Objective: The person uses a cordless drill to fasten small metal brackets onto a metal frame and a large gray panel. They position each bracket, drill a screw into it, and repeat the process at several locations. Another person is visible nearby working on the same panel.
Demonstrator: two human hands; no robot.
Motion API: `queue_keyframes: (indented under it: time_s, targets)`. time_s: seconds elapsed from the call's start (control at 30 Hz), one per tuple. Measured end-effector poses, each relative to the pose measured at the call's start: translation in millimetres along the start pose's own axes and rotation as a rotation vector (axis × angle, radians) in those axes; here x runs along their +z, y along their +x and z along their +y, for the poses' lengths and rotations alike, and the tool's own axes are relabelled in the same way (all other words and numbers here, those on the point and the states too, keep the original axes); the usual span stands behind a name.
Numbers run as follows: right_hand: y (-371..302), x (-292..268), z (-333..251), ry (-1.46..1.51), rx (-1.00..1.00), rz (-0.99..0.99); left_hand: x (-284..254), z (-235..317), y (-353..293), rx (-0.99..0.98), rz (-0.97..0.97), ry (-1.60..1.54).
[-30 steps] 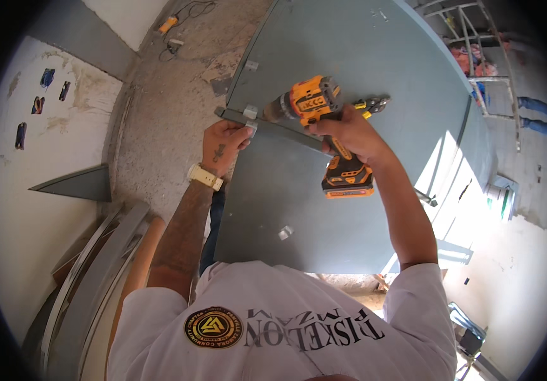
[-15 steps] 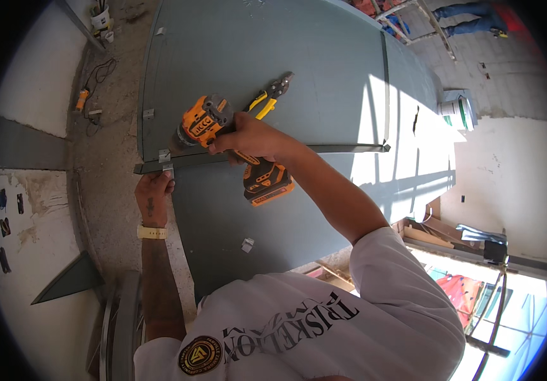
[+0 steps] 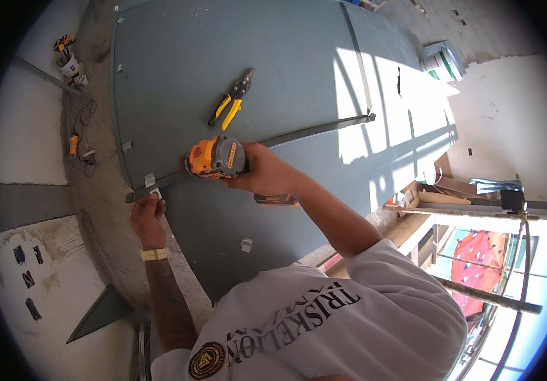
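While my right hand [image 3: 262, 174] gripped the drill [image 3: 215, 157], my left hand [image 3: 147, 213] pinched the metal strip [image 3: 299, 134]; slipping risked my fingers.

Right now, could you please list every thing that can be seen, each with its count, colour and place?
Cordless drill: one, yellow and grey, on the metal strip, in the right hand.
Metal strip: one, grey, lying across the board from left edge to sunlit right.
Board: one large, grey-green, flat on the floor.
Tin snips: one, yellow handles, on the board above the drill.
Small metal clips: several, pale grey, along the board's left edge and near its lower part.
Bucket: one, white and green, top right.
Tools: a few, orange and black, on the floor top left.
Wristband: one, cream, left wrist.
Left hand: at the strip's left end.
Right hand: gripping the drill.
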State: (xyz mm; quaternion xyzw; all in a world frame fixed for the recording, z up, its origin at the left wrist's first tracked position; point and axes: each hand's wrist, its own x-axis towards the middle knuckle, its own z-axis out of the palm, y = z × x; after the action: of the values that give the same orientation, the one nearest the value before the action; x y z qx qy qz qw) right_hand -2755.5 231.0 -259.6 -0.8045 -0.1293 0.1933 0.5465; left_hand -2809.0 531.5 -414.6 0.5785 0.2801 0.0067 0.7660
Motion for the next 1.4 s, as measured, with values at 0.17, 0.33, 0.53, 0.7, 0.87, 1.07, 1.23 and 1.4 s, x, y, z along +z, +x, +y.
queue_keyframes:
  time_s: [0.17,0.33,0.53,0.7,0.87,1.07,1.23,1.4]
  targets:
    - [-84.8,-35.4,-7.7,-0.242,0.149,0.047,16.8,6.8,-24.8,0.095,-0.124,0.194]
    - [-151.2,-51.2,51.2,-0.591,0.077,0.109,7.3,-41.6,-42.6,0.332,-0.361,0.689]
    - [-196.0,-50.5,103.2,-0.794,0.019,0.222,19.7,-55.2,-55.3,0.582,-0.272,0.832]
    - [-215.8,-39.4,125.6,-0.851,-0.015,0.217,18.8,-59.0,-52.8,0.6,-0.247,0.905]
    - [-222.6,-25.8,143.3,-0.793,0.033,0.174,23.9,-61.2,-56.3,0.635,-0.235,0.935]
    - [-234.7,-13.4,156.9,-0.655,0.112,0.181,22.4,-74.7,-51.9,0.693,-0.196,1.041]
    - [-235.9,-27.0,138.4,-0.611,0.191,0.133,35.2,-71.9,-64.4,0.678,-0.171,1.121]
    - [-244.2,-59.9,146.4,-0.61,0.197,0.2,36.5,-79.5,-62.1,0.732,-0.091,1.271]
